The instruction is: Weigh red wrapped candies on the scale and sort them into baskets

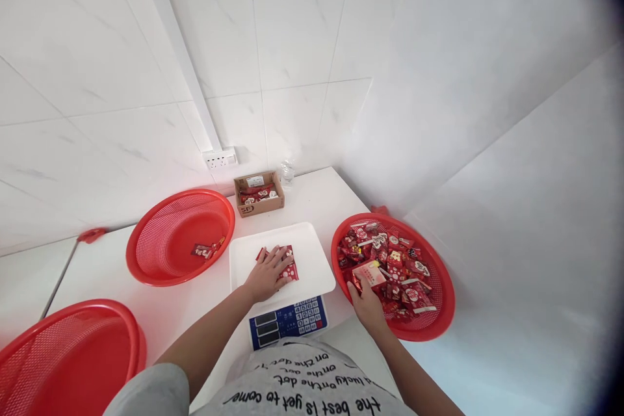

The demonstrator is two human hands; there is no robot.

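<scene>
My left hand (266, 275) lies with spread fingers over red candy packets (291, 272), which rest on the white tray (312, 250) of a scale. The palm partly hides those packets. At the near left side of a red basket (449, 296), my right hand (368, 307) has its thumb and fingers closed on a red packet with a pale pink and yellow face (371, 274). Part of the fingers is hidden behind it. Many mixed red candy packets (394, 260) fill this basket. Below the tray shows the blue keypad panel (288, 323) of the scale.
A second red basket (160, 240) at the left holds a few small packets (208, 250). Another red basket (129, 318) stands nearer, at lower left. Behind the scale is a cardboard box (260, 208) with red packets, beside a clear plastic item (287, 174). Walls border the table.
</scene>
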